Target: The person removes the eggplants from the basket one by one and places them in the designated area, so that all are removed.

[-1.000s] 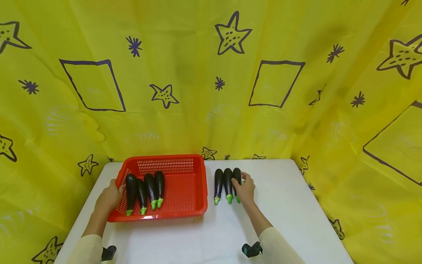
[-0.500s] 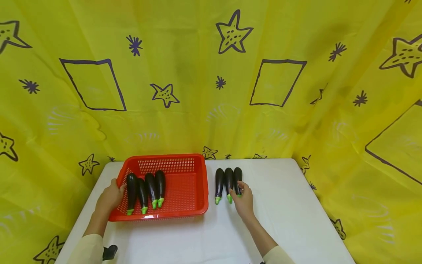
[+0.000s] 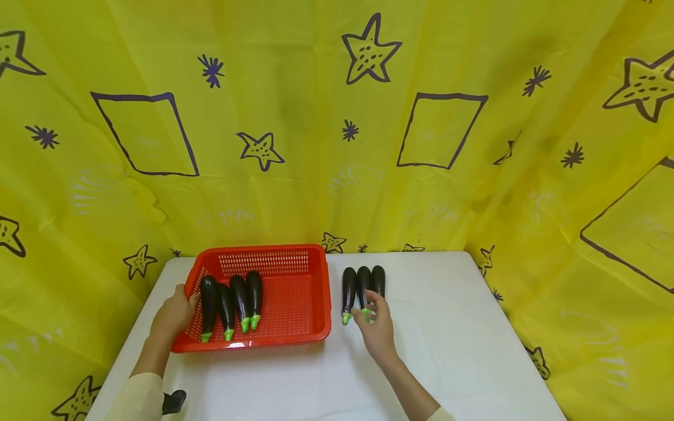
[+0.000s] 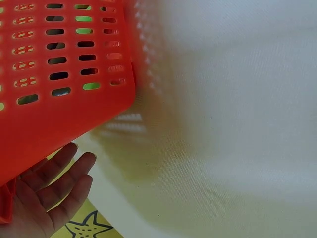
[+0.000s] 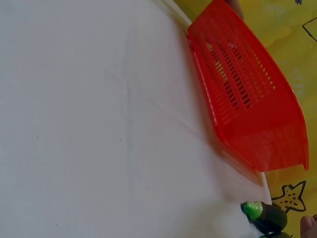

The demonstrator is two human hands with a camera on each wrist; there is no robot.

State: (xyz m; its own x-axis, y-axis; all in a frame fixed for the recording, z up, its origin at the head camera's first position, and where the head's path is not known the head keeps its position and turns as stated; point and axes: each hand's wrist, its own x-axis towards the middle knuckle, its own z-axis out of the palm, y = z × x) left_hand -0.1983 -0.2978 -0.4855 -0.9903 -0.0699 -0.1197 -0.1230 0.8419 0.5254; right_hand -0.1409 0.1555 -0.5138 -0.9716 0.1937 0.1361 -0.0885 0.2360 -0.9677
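Observation:
A red plastic basket (image 3: 295,336) stands on the left half of the table, with several dark eggplants (image 3: 240,298) lying in it. My left hand (image 3: 174,316) holds the basket's left side by the rim; in the left wrist view its fingers (image 4: 69,186) reach beneath the basket's edge, the thumb hidden. Three more eggplants (image 3: 348,289) lie side by side right of the basket, green stem ends toward me. Over the stem ends of the middle and right ones is my right hand (image 3: 378,333), thumb and fingers apart. It partly covers the right eggplant (image 3: 378,279).
A white cloth covers the table (image 3: 447,351). Right behind its far edge hangs a yellow curtain (image 3: 310,204) with dark star and square drawings, which also encloses both sides. The basket's right wall stands a short way from the loose eggplants.
My right hand has left the upper part of the right eggplant and come toward me and left, to the stem ends. The left hand and basket have stayed in place.

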